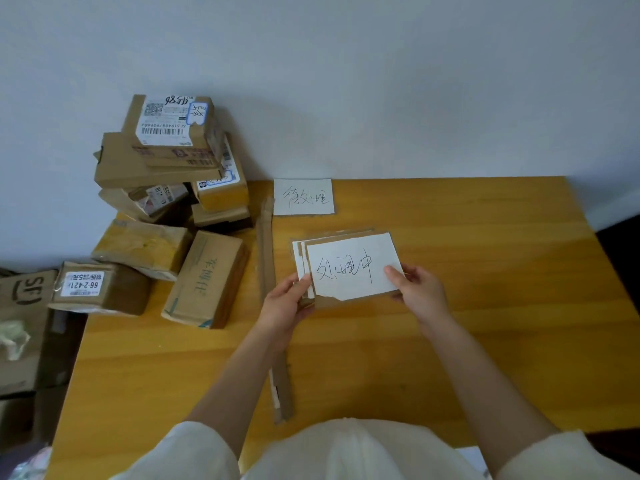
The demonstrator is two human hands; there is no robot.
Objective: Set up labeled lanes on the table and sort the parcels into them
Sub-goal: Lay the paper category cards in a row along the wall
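Note:
My left hand and my right hand hold a small stack of cardboard label cards just above the wooden table. The top card is white with handwritten characters. My left thumb pinches the stack's left edge, my right thumb lies on the top card's right edge. Another handwritten label card lies flat at the table's back edge. A long cardboard strip runs front to back along the table, left of the cards. Brown parcels are piled at the back left.
Loose parcels lie on the table's left part, one overhanging the left edge. An open carton with crumpled paper stands on the floor at the left. A grey wall closes off the back.

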